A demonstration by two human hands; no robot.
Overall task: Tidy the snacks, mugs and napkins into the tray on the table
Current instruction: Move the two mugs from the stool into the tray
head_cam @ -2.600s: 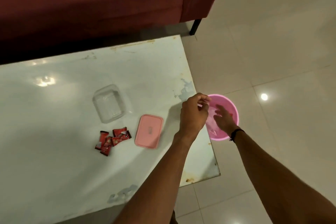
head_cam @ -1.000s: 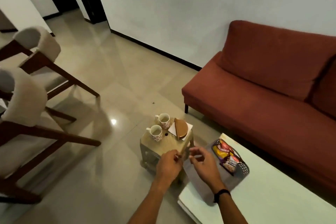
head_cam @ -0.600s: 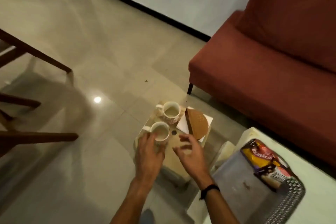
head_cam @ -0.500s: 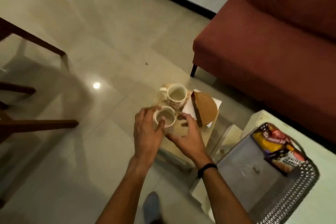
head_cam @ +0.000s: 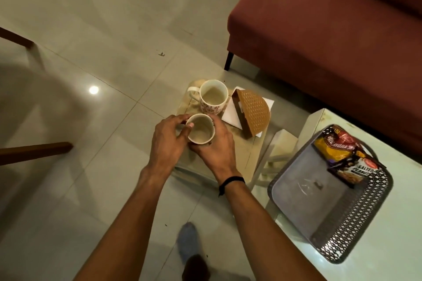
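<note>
Both hands are wrapped around the nearer mug (head_cam: 201, 129): the left hand (head_cam: 167, 143) curls round its left side with the thumb on the rim, and the right hand (head_cam: 215, 146) cups its right side and base. Half a second ago the fingers were only closing in on it; now the grip is complete, and the mug looks slightly tilted, so it is probably about to leave the small stool (head_cam: 246, 155). That suggests the mugs are the step in hand, with the carry to the tray next.

Two mugs are in view. The second mug (head_cam: 211, 98), patterned in red, stands upright just behind the held one. Beside it sits one brown napkin holder (head_cam: 253, 113) with white napkins (head_cam: 230, 113) under it.

The one grey tray (head_cam: 331, 230) rests on the white table (head_cam: 388, 246) to the right, holding two snack packets (head_cam: 342, 157) at its far end. A red sofa (head_cam: 331, 29) stands behind.
</note>
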